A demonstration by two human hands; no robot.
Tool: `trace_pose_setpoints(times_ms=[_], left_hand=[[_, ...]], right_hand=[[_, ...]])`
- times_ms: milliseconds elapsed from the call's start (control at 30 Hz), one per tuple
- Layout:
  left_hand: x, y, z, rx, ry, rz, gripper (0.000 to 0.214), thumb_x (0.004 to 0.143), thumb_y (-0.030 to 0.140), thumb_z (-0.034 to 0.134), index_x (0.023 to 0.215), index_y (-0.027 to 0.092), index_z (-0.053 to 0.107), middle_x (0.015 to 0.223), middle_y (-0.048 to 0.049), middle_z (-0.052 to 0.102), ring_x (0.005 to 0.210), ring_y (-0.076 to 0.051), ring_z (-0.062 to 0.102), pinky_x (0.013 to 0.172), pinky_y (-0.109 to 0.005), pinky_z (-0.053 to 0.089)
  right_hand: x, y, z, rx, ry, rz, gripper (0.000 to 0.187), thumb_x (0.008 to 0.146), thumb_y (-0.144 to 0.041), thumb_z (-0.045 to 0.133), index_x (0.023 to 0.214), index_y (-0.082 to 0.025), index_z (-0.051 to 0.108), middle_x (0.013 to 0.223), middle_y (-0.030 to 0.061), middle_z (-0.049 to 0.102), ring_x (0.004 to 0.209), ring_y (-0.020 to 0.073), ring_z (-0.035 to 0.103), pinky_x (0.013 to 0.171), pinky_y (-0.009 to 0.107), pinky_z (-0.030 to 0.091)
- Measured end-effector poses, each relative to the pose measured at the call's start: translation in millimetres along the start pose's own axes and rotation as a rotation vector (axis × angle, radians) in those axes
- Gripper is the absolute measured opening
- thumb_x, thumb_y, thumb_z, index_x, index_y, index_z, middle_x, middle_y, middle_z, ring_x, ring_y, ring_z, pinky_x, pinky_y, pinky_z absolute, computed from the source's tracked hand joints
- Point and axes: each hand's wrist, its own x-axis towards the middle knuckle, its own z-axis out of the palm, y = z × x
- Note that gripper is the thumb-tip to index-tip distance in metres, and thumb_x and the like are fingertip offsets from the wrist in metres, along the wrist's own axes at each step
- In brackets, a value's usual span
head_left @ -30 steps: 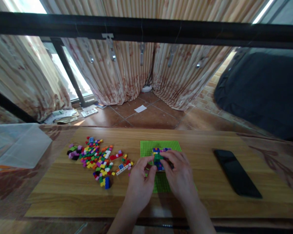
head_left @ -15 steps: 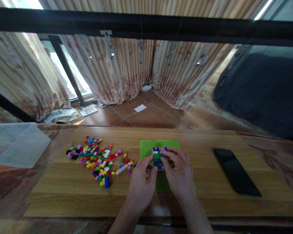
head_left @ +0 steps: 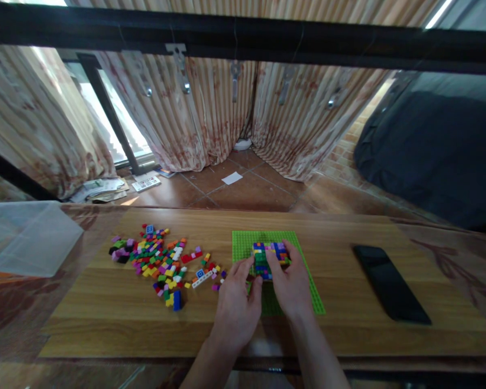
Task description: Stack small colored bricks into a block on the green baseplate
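A block of joined, many-coloured toy bricks (head_left: 263,258) stands on the green baseplate (head_left: 243,240), between my two hands. From its left side, my left hand (head_left: 237,294) grips it with fingertips and thumb. My right hand (head_left: 290,283) wraps the right side, its thumb lying across the top and its fingers around the far right corner. Parts of the block's near and right sides are hidden by the fingers. Left of the baseplate, a white studded strip (head_left: 202,279) and a small blue brick (head_left: 200,273) lie among loose bricks.
A wide heap of loose bricks (head_left: 157,256) covers the table's (head_left: 137,335) left part. To the right lies a black phone (head_left: 392,283). A translucent plastic bin (head_left: 28,237) stands at the far left. A dark bar (head_left: 243,40) crosses the view above.
My right hand has shifted, its thumb now across the block's top and more of the coloured upper face showing. My left hand stays at the left side. The view has tilted slightly.
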Motion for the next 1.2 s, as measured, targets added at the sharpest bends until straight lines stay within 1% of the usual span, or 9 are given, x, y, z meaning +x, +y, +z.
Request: trace_pose_setpoints(times_ms=[267,400,533,600,733,833,1033,1133,1200], left_hand=[[1,1,1.4,-0.002,0.012,-0.009,0.032,0.090,0.020,0.049,0.118,0.013,0.063,0.116,-0.0153,0.066,0.108,-0.025,0.064,0.094,-0.043,0.053],[-1,2,2.0,-0.031,0.055,0.004,0.036,0.090,0.019,0.049,0.125,0.016,0.059,0.118,-0.0131,0.067,0.107,-0.022,0.065,0.092,-0.039,0.055],[-5,3,4.6,0.080,0.052,0.099,0.040,0.092,0.018,0.044,0.131,0.018,0.054,0.125,-0.0132,0.064,0.114,-0.023,0.061,0.099,-0.041,0.052],[-7,2,7.1,0.158,0.049,0.132,0.042,0.093,0.017,0.042,0.133,0.016,0.053,0.126,-0.0140,0.063,0.115,-0.024,0.061,0.099,-0.042,0.052],[-6,0,10.9,0.272,0.050,0.161,0.043,0.093,0.017,0.039,0.133,0.014,0.052,0.126,-0.0153,0.063,0.114,-0.026,0.062,0.096,-0.042,0.055],[-5,-1,11.1,0.295,0.038,0.160,0.042,0.094,0.016,0.037,0.133,0.013,0.053,0.126,-0.0155,0.064,0.113,-0.026,0.063,0.096,-0.043,0.055],[-6,-1,6.5,0.188,0.029,0.157,0.041,0.093,0.015,0.040,0.132,0.016,0.054,0.127,-0.0138,0.064,0.115,-0.024,0.063,0.098,-0.042,0.054],[-7,0,3.0,0.102,0.027,0.136,0.041,0.093,0.018,0.043,0.133,0.020,0.053,0.128,-0.0121,0.063,0.116,-0.023,0.061,0.100,-0.042,0.052],[-7,0,0.1,0.039,0.034,0.111,0.041,0.093,0.019,0.045,0.134,0.021,0.053,0.127,-0.0113,0.064,0.117,-0.023,0.061,0.102,-0.042,0.050]], right_hand=[[0,-8,1,-0.010,0.000,0.062,0.067,0.081,-0.054,0.058,0.132,-0.011,0.054,0.125,0.0194,0.062,0.113,0.0300,0.059,0.099,0.048,0.043],[1,-11,1,-0.006,0.001,0.089,0.066,0.080,-0.053,0.060,0.130,-0.012,0.056,0.121,0.0184,0.064,0.108,0.0294,0.062,0.097,0.046,0.044],[3,-14,1,-0.028,-0.009,0.118,0.066,0.079,-0.052,0.060,0.131,-0.011,0.055,0.121,0.0192,0.064,0.108,0.0298,0.061,0.097,0.047,0.044],[2,-15,1,-0.029,-0.007,0.117,0.066,0.079,-0.052,0.060,0.130,-0.011,0.055,0.121,0.0193,0.064,0.107,0.0295,0.062,0.096,0.046,0.045],[1,-15,2,-0.027,0.007,0.101,0.064,0.079,-0.051,0.060,0.128,-0.011,0.057,0.121,0.0193,0.064,0.108,0.0296,0.061,0.096,0.046,0.045],[2,-12,3,-0.011,0.010,0.095,0.064,0.078,-0.052,0.060,0.128,-0.011,0.056,0.121,0.0194,0.063,0.108,0.0296,0.060,0.096,0.047,0.044],[2,-5,2,0.034,-0.018,0.127,0.067,0.077,-0.054,0.062,0.130,-0.014,0.055,0.122,0.0172,0.063,0.107,0.0280,0.061,0.097,0.046,0.045],[-1,-3,0,0.098,-0.035,0.145,0.064,0.081,-0.058,0.058,0.129,-0.016,0.056,0.122,0.0151,0.064,0.106,0.0265,0.062,0.095,0.045,0.046],[-2,-3,-2,0.167,-0.020,0.161,0.062,0.083,-0.060,0.054,0.128,-0.016,0.057,0.122,0.0145,0.064,0.107,0.0259,0.062,0.093,0.043,0.047]])
